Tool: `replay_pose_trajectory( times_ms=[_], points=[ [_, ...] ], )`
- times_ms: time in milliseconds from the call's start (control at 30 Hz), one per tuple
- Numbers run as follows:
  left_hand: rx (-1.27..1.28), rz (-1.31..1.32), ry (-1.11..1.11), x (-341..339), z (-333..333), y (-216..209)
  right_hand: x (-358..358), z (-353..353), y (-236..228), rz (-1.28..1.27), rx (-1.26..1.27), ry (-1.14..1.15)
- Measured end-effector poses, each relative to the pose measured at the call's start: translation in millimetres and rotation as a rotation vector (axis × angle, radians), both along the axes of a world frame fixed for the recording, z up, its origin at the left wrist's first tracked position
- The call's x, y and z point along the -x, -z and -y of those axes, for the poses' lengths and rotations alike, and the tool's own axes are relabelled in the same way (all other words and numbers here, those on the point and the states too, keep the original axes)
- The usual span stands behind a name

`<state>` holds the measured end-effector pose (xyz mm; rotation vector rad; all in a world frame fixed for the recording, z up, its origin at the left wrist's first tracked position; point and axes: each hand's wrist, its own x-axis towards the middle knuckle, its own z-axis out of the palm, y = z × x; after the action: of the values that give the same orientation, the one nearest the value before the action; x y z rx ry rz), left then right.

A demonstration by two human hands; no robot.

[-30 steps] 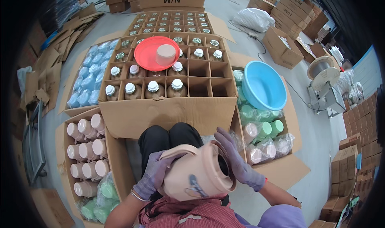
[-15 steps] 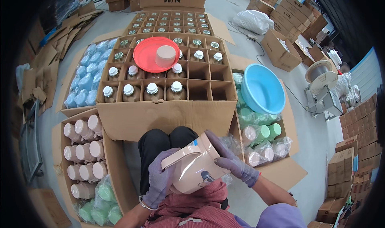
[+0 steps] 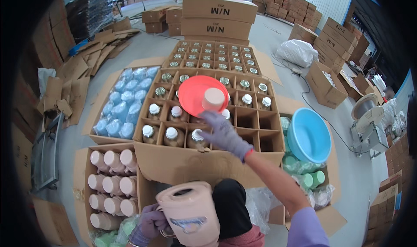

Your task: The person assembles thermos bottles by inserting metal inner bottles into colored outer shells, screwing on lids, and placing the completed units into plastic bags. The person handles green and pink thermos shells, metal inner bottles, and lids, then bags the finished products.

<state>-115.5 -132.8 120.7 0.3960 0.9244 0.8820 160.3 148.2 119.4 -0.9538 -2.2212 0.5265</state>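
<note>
Left hand grips a glossy pink jug; right hand, loosely spread, seemingly empty, partly hides bottles in cardboard cells.

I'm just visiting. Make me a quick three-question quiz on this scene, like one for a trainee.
1. Which of the person's hands holds the pink jug?
2. True or false: the blue basin is to the right of the red dish.
3. Fill in: the front bottles have ____ caps.

Key: 1. The left hand. 2. True. 3. White.
</note>
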Motion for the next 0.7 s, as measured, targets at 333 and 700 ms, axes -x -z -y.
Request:
replay_pose_trajectory(
  times_ms=[333, 700],
  points=[
    [-0.066, 1.158, -0.702, -56, -96, 80, -27, -158, 34, 0.292, 0.181, 0.364],
    [-0.099, 0.852, -0.612, -91, -90, 81, -46, 95, -28, -0.245, -0.170, 0.023]
  ],
)
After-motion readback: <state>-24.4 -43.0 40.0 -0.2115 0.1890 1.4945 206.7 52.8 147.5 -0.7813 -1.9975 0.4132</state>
